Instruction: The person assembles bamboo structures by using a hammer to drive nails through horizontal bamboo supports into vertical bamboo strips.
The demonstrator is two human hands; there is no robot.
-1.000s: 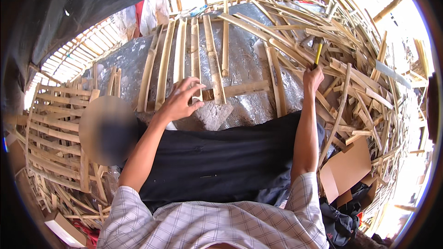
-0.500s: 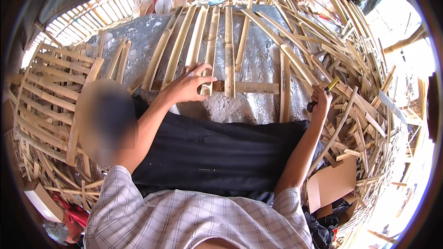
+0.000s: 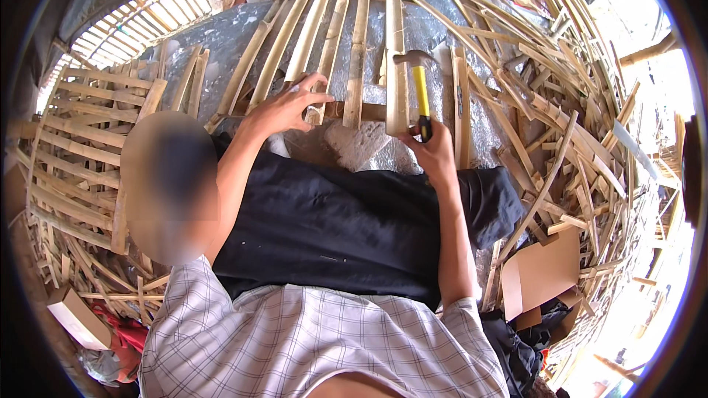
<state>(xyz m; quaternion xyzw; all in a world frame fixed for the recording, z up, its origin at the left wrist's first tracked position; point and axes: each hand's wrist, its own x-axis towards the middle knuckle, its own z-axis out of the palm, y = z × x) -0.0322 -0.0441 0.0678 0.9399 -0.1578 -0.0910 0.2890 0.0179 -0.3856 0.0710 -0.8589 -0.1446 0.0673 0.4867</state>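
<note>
Several split bamboo slats (image 3: pixel 356 59) lie side by side, their near ends on a crosswise bamboo strip (image 3: pixel 375 112). My left hand (image 3: pixel 286 107) is over the near ends of the middle slats, fingers spread and curved, with thumb and fingertips either side of one slat's end (image 3: pixel 316 112). My right hand (image 3: pixel 434 149) is closed round the black grip of a hammer (image 3: pixel 421 92) with a yellow shaft, its metal head pointing away from me. The same hand's fingertips are at the near end of the rightmost slat of the row (image 3: pixel 397 66); whether they pinch it, I cannot tell.
A finished-looking slatted bamboo panel (image 3: pixel 85 155) stands at the left. Loose bamboo pieces (image 3: pixel 582 140) pile up at the right, near an open cardboard box (image 3: pixel 542 273). Black cloth (image 3: pixel 332 228) covers my lap. A blurred round patch (image 3: pixel 173 188) hides part of my left arm.
My right hand has moved left from the pile with the hammer, which now points forward. A slat from the right now lies straight in the row. My left hand stays by the slat ends.
</note>
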